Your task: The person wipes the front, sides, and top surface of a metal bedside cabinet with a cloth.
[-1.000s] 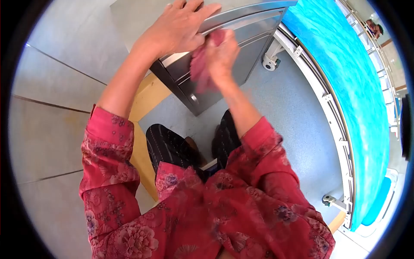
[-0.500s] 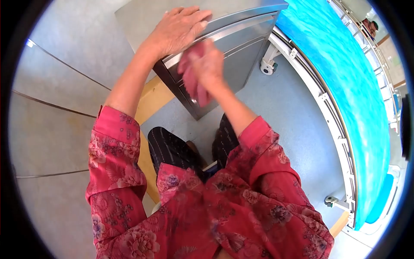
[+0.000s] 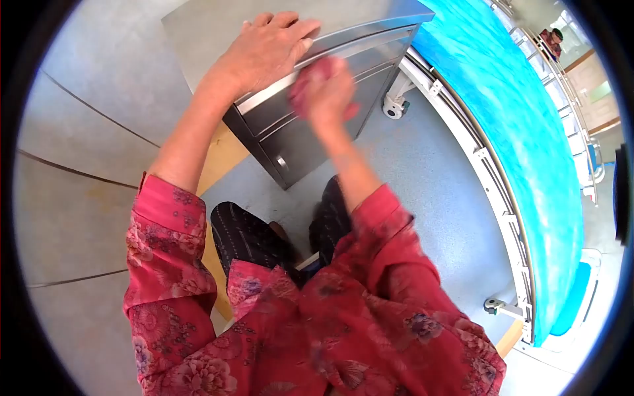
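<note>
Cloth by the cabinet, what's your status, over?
Left hand spread on top edge of metal cabinet. Right hand gripping reddish cloth at its front, motion-blurred. No obstruction seen around cloth.

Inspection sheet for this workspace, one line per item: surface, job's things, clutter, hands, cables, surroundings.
Surface: grey metal cabinet top, front edge in reach.
Job's things: dark pink cloth, bunched, at the front of the metal cabinet; motion blur hides exact contact.
Clutter: nothing seen.
Left hand: fingers spread, resting on the cabinet top near its front edge.
Right hand: holding the cloth, blurred.
Cables: nothing seen.
Surroundings: bed with bright blue cover on the right, caster near the cabinet; another person in the background.
</note>
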`<action>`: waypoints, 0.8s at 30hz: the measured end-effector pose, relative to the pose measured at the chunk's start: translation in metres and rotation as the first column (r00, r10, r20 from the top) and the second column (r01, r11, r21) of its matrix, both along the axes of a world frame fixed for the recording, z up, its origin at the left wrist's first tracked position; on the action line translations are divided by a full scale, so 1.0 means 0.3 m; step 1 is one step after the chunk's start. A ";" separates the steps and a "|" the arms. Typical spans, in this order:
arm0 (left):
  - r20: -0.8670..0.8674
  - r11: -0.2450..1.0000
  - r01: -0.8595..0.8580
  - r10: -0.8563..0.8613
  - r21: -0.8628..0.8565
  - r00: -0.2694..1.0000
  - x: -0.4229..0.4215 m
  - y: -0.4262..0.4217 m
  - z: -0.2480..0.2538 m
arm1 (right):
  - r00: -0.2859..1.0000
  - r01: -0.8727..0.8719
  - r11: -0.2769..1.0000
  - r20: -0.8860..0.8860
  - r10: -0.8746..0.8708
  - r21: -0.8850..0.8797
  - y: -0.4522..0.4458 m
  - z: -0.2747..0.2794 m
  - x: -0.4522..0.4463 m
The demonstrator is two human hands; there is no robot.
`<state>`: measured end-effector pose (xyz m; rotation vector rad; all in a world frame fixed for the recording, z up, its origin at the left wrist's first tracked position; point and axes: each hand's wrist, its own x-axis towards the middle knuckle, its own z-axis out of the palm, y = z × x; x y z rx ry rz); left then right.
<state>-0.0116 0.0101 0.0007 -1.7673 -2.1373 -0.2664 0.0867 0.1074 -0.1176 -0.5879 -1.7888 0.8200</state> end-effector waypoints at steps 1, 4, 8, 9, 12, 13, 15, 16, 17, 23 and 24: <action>-0.001 1.000 0.006 -0.006 0.005 1.000 -0.007 0.002 -0.013 | 0.989 -0.146 0.986 -0.033 0.144 -0.075 -0.100 -0.007 0.002; -0.063 0.981 0.093 -0.083 0.171 0.995 -0.024 0.008 -0.040 | 0.959 -0.253 0.967 -0.140 0.247 -0.029 -0.347 -0.060 -0.037; -0.015 0.988 0.122 -0.121 0.089 0.992 0.001 -0.021 0.002 | 0.901 -0.430 0.903 -0.059 0.429 -0.013 -0.218 -0.013 0.008; -0.023 0.986 0.137 -0.136 0.096 0.990 0.002 -0.020 -0.002 | 0.943 -0.334 0.941 -0.031 0.333 -0.053 -0.167 -0.007 0.004; 0.019 0.993 0.055 -0.057 0.105 0.998 0.012 -0.019 -0.010 | 0.989 -0.148 0.978 -0.009 0.149 -0.144 0.057 -0.017 -0.028; 0.020 0.993 0.062 -0.065 0.105 0.998 0.022 -0.018 -0.006 | 0.994 -0.108 0.986 0.018 0.111 -0.127 0.122 -0.012 -0.023; 0.028 0.994 0.059 -0.061 0.089 0.998 0.026 -0.017 0.002 | 0.997 0.018 0.994 0.073 -0.010 -0.109 0.251 -0.008 -0.027; 0.023 0.994 0.062 -0.064 0.090 0.998 0.030 -0.014 0.004 | 0.991 0.104 0.989 0.099 -0.094 -0.105 0.316 -0.003 -0.036; 0.003 0.995 0.041 -0.041 0.093 0.999 0.035 -0.014 0.001 | 0.987 0.118 0.986 0.125 -0.103 -0.114 0.378 -0.004 -0.036; 0.043 0.999 -0.019 0.017 0.043 0.999 0.058 -0.014 0.007 | 0.949 0.298 0.955 0.116 -0.294 -0.010 0.766 -0.065 -0.071; 0.067 0.999 -0.051 0.050 0.006 0.996 0.066 -0.014 0.015 | 0.931 0.340 0.940 0.144 -0.335 -0.007 0.801 -0.042 -0.063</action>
